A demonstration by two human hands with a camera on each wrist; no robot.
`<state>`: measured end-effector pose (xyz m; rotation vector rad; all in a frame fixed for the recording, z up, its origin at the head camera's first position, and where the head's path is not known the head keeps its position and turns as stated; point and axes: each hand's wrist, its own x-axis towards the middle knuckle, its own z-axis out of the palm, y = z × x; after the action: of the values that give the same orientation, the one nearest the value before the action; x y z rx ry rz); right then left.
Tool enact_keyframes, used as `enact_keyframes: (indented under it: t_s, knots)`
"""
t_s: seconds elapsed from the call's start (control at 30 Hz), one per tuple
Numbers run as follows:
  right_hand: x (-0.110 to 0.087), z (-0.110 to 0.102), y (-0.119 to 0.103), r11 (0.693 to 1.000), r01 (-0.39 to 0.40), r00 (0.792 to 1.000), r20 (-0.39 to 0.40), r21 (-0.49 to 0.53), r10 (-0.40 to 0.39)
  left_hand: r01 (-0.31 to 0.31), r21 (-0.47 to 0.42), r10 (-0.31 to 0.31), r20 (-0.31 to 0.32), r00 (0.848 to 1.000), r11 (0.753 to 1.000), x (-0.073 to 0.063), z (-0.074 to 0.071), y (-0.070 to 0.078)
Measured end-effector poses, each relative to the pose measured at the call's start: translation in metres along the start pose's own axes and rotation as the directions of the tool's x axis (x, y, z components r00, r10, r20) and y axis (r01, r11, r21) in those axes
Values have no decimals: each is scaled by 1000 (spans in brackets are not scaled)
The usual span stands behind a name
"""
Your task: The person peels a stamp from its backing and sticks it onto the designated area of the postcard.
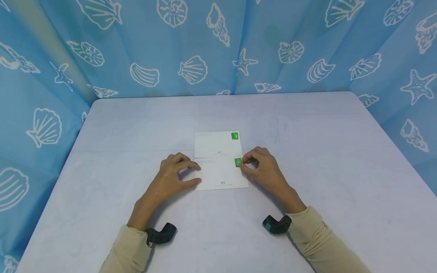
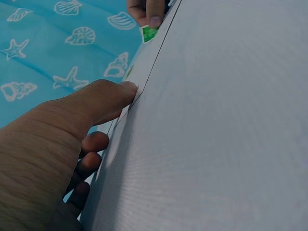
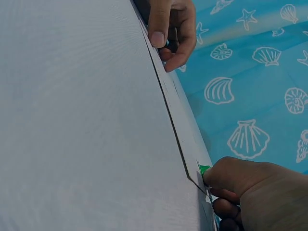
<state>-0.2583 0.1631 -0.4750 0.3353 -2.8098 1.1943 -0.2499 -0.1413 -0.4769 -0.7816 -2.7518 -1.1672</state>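
Two white envelopes lie on the table, the nearer envelope partly overlapping or abutting the farther one. A green stamp sits in the farther envelope's upper right corner. My right hand pinches another green stamp by its right side, at the nearer envelope's upper right corner. In the left wrist view this stamp looks tilted up from the paper; in the right wrist view the thumb hides most of the stamp. With thumb and index finger spread, my left hand rests on the nearer envelope's left edge.
A pale white cloth covers the table. Blue curtains with white shell and starfish prints hang behind the table and along both sides. Black wrist cameras are strapped near both beige sleeves.
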Motion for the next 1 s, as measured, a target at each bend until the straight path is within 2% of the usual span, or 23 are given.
enact_keyframes:
  t_s: [0.17, 0.27, 0.33, 0.43, 0.67, 0.77, 0.87, 1.0]
  knots:
    - [-2, 1, -1, 1000, 14, 1000, -11, -11, -14, 5, 9, -5, 4, 1000, 1000, -1, 0, 0]
    - [-1, -1, -1, 992, 128, 988, -85, 0, -127, 8, 12, -8, 1, 1000, 1000, -2, 0, -1]
    - [-1, -3, -3, 973, 230, 961, -151, -18, -230, 9, 7, -9, 1, 1000, 1000, -2, 0, -1]
    - [-3, -8, -5, 931, 360, 903, -227, -61, -364, 2, 1, -2, 2, 1000, 1000, -2, 0, -1]
    - [-9, -12, -8, 844, 520, 818, -212, -127, -536, -3, -15, 3, 7, 1000, 1000, 0, 0, 1]
    - [-11, -12, -7, 817, 558, 793, -196, -146, -576, 1, -14, -1, 11, 1000, 1000, 0, 1, 1]
    - [-11, -11, -7, 805, 575, 787, -169, -149, -593, 4, -10, -4, 5, 1000, 1000, 0, 1, 1]
    - [-11, -7, -5, 804, 576, 795, -129, -149, -593, -7, -10, 7, 0, 1000, 1000, 0, 0, -1]
